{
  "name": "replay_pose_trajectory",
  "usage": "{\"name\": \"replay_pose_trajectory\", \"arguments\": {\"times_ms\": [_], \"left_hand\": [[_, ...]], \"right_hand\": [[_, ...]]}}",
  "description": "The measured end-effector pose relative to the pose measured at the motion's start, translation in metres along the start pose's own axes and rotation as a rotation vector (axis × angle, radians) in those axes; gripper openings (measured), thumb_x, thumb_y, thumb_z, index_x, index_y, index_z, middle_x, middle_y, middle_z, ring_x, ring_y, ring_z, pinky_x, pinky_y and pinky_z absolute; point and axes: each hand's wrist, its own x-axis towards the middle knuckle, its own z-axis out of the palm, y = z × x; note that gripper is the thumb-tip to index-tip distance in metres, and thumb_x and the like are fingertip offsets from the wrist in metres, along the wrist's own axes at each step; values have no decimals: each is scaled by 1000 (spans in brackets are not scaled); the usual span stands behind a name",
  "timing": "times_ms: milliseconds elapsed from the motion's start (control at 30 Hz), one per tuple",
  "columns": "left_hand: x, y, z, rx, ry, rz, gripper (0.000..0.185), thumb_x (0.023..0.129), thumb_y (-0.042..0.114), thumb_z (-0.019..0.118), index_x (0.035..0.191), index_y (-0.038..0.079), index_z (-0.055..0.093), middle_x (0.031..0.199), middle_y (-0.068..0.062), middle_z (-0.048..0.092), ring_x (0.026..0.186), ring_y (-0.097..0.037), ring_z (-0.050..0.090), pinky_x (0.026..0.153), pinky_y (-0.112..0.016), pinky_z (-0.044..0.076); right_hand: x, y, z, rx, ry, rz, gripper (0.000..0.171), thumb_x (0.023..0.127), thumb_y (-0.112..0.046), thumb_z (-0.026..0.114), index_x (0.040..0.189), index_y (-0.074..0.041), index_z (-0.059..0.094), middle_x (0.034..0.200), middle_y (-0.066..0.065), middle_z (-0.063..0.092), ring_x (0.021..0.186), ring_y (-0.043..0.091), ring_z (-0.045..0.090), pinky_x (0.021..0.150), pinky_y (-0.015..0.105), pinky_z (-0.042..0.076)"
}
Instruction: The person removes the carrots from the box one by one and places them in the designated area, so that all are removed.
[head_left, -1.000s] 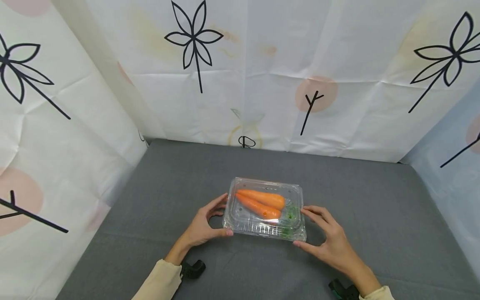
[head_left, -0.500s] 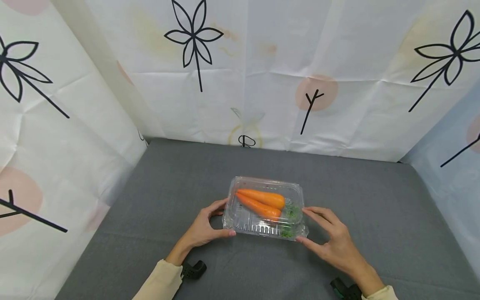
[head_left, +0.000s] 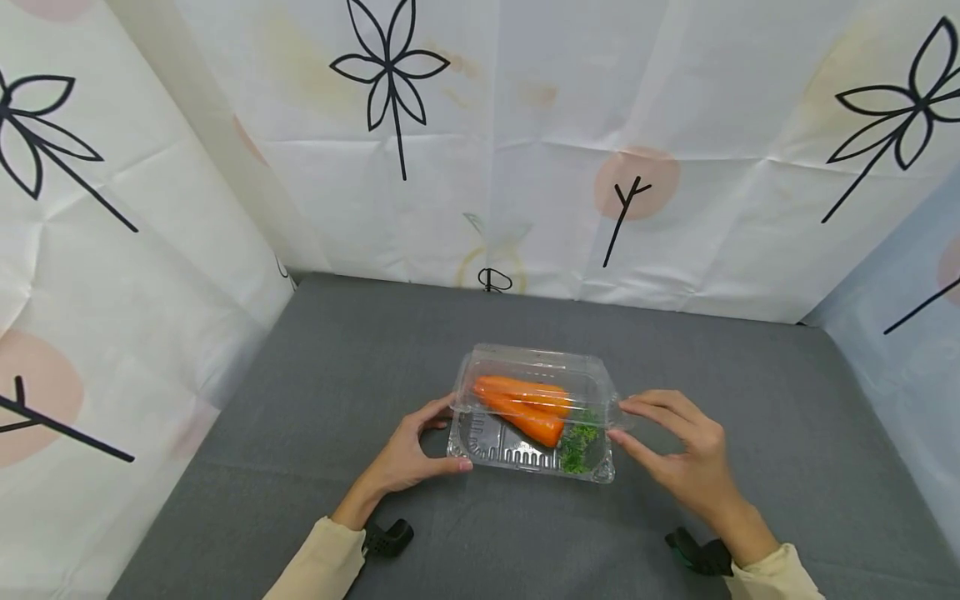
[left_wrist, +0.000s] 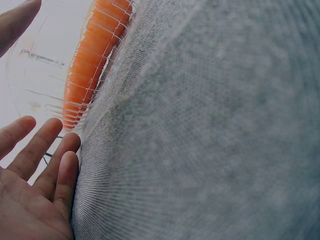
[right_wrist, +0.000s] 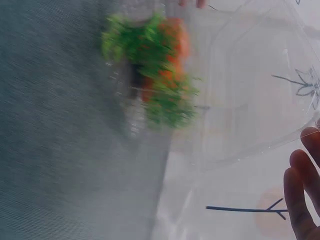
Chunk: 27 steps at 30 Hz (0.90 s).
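Observation:
A clear plastic clamshell container (head_left: 517,460) sits in mid-table in the head view, its hinged lid (head_left: 536,358) tilted up at the front. Inside lie two orange carrots (head_left: 525,417), with green leafy sprigs (head_left: 577,450) by their thick ends; whether they are attached I cannot tell. My left hand (head_left: 401,458) rests against the container's left end, thumb at the front corner; its fingers (left_wrist: 55,165) look fairly straight in the left wrist view. Thumb and fingers of my right hand (head_left: 686,454) pinch the lid's right edge. The right wrist view is partly blurred.
A grey cloth (head_left: 360,350) covers the table. White patterned sheets (head_left: 562,125) hang behind it and along both sides. Dark wrist-worn devices (head_left: 388,538) show below both hands.
The lid's front edge has risen off the base, and the right hand has moved up and slightly right with it. My left hand stays at the container's left end.

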Motion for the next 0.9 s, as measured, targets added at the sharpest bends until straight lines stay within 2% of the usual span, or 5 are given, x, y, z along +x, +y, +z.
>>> {"name": "replay_pose_trajectory", "arguments": {"times_ms": [267,433,533,800,900], "left_hand": [[1,1,1,5,10,-15,92,76,26,91,154,12,44,141,-5,58,127,-19,52,105,-33,45],[1,1,2,12,12,-20,92,76,27,91,154,12,44,141,-4,57,127,-18,52,105,-32,45],[1,2,2,16,13,-25,92,76,27,91,154,12,44,141,-4,57,126,-18,52,105,-33,45],[1,1,2,37,16,-45,93,76,28,92,154,13,44,141,-2,57,127,-18,52,106,-33,45],[1,0,2,37,16,-46,93,76,28,92,154,13,45,140,-1,57,126,-18,52,106,-33,45]], "right_hand": [[33,17,-2,31,40,24,46,94,-41,73,90,4,77,86,18,69,87,10,63,85,12,47],[65,16,-1,86,43,94,10,86,0,78,91,8,75,85,20,69,86,10,62,81,18,49],[81,16,0,105,40,184,14,81,15,74,94,10,74,87,17,69,86,7,62,80,20,49],[89,69,13,124,-5,527,22,99,-5,65,117,7,71,103,-13,65,93,-1,60,81,16,48],[90,89,18,116,-49,612,31,102,-18,64,125,2,69,105,-13,65,93,3,61,79,16,49]]}}
